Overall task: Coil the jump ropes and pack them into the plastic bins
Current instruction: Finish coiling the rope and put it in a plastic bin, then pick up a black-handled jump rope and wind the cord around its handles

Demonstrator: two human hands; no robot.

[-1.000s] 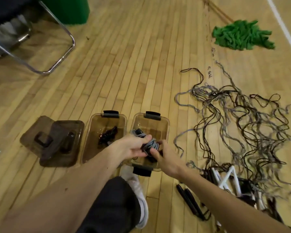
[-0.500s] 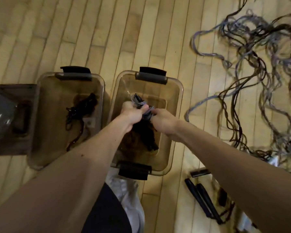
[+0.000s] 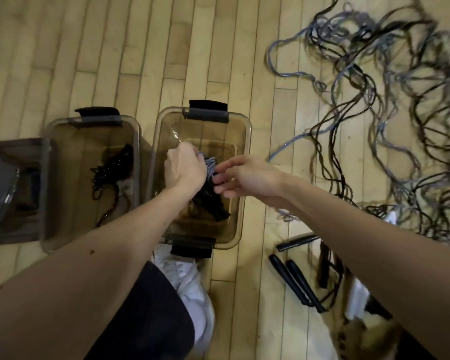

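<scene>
Jump rope coil [image 3: 210, 165] hangs over the right-hand bin [image 3: 247, 141], left hand [image 3: 185, 170] grip clamped round it so the loops stay bundled; right hand [image 3: 247, 175] grip apart, steadying.

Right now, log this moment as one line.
left hand: grips grey coiled rope in right bin | right hand: fingertips touch it | left bin: black coil | loose ropes: floor

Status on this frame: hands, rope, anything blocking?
Left hand grips grey rope coil over right bin. Right hand relaxed, at the coil. Nothing blocking; loose ropes lie alongside.
</scene>
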